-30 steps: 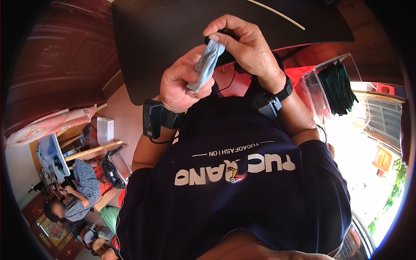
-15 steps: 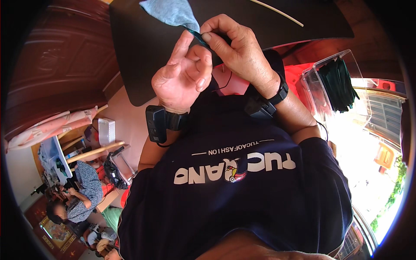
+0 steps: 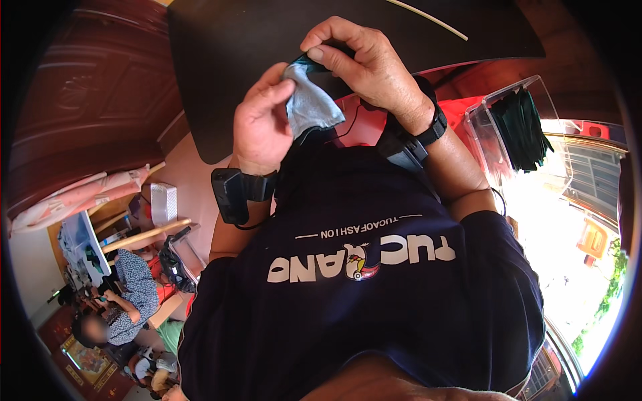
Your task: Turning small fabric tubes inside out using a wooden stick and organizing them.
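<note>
Between my hands is a small piece of light blue-grey fabric (image 3: 309, 103) with a dark green edge. Its loose part hangs down toward my shirt. Thumb and fingers of my left hand (image 3: 264, 120) grip the fabric along its left side. The thumb and curled forefinger of my right hand (image 3: 361, 67) pinch the dark green end, a little higher and to the right. Part of the green edge is hidden by my fingers. Both wrists wear black straps with small black boxes.
Beyond my hands is a black tabletop (image 3: 234, 40), with a thin pale stick (image 3: 428, 19) on it. To the right stands a clear plastic box (image 3: 478, 134) holding dark green strips (image 3: 520, 127). At far left, another person (image 3: 130, 301) sits near shelves and a white basket (image 3: 164, 202).
The fabric has swung from pointing up and away to hanging down toward me. My left hand, earlier with its forefinger stretched out, now grips the fabric. My right hand keeps its pinch.
</note>
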The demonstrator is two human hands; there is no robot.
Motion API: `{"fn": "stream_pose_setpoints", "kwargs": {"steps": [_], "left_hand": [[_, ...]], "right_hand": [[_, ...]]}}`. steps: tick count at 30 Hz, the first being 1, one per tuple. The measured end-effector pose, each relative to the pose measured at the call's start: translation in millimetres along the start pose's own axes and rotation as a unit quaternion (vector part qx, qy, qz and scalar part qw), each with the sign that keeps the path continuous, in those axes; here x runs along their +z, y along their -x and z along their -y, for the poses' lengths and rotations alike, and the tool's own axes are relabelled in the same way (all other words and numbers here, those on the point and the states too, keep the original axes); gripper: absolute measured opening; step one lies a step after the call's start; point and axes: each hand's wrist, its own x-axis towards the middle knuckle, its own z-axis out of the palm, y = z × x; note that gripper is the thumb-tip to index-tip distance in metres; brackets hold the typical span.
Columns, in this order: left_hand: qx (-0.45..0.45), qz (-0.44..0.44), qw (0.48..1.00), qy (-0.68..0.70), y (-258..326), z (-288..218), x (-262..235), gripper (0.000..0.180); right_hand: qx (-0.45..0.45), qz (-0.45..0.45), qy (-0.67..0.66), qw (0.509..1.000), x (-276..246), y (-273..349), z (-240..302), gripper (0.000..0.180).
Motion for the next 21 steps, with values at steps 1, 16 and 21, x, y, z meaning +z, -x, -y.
{"fn": "stream_pose_setpoints", "kwargs": {"steps": [1, 16, 21], "left_hand": [[0.002, -0.001, 1.000, 0.000, -1.3, 1.9, -4.7, 0.026], [0.219, -0.095, 0.895, -0.378, -10.9, 3.0, 3.5, 0.014], [0.335, -0.042, 0.702, -0.627, -17.3, -4.4, -3.4, 0.011]], "right_hand": [[-0.001, 0.002, -0.001, 1.000, 2.0, 1.2, 0.0, 0.009], [-0.047, 0.022, -0.115, 0.992, 22.9, 13.7, 14.4, 0.008], [-0.137, 0.045, -0.007, 0.990, 27.9, 14.6, 17.5, 0.005]]}}
